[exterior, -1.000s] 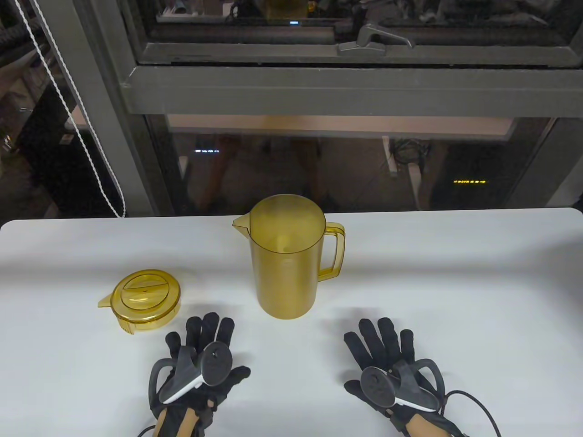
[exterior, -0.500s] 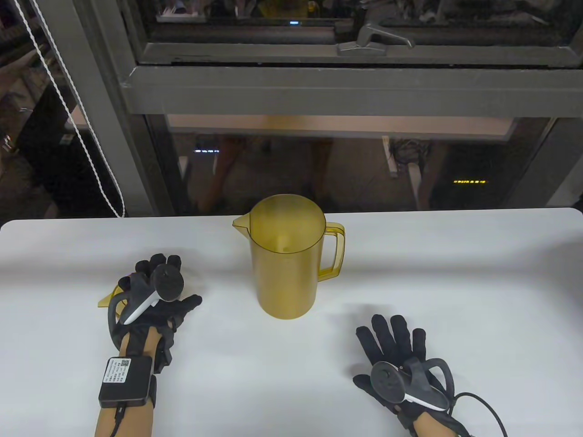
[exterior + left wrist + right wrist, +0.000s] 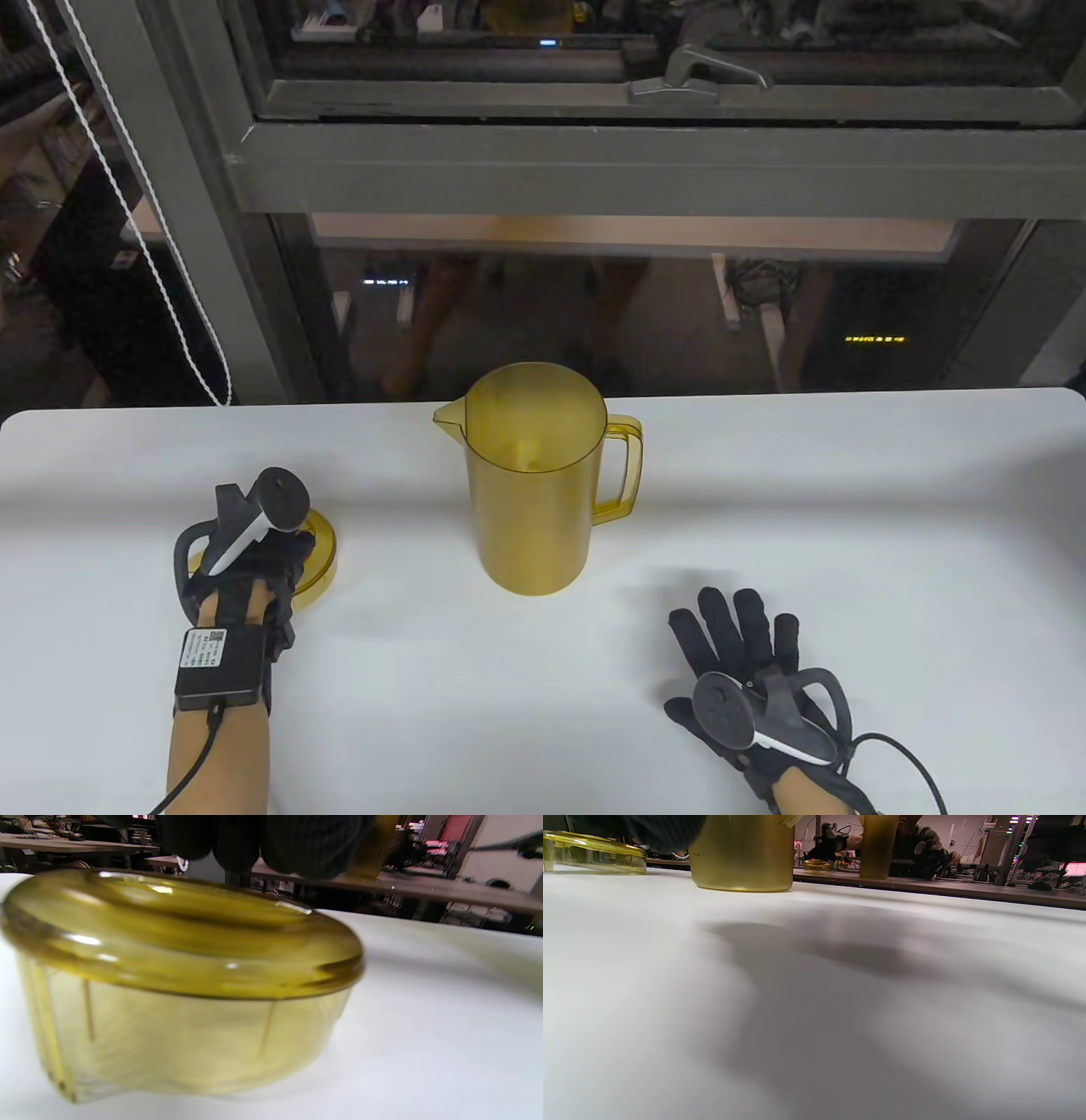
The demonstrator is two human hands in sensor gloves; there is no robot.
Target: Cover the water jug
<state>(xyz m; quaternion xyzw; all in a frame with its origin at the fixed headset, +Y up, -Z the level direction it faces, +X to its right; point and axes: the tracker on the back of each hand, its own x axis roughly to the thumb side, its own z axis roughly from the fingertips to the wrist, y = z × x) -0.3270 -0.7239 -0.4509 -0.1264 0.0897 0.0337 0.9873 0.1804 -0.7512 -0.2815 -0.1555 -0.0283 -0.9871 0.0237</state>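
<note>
White table point(image 3: 764, 509) sits by a dark window w/ a gray frame point(image 3: 594, 161). Yellow see-through water jug point(image 3: 530, 492) stands upright near the middle, top open, spout to the left, handle to the right. Its yellow lid point(image 3: 322, 552) lies flat on the table, well apart from the jug on the left. Left hand point(image 3: 246, 569) is on top of the lid & hides most of it; fingertips point(image 3: 297, 849) hang over the lid's far edge, but can't tell if they grip it. Right hand point(image 3: 747, 654) lies flat on the table, fingers spread, holding nothing, near the jug's right front.
</note>
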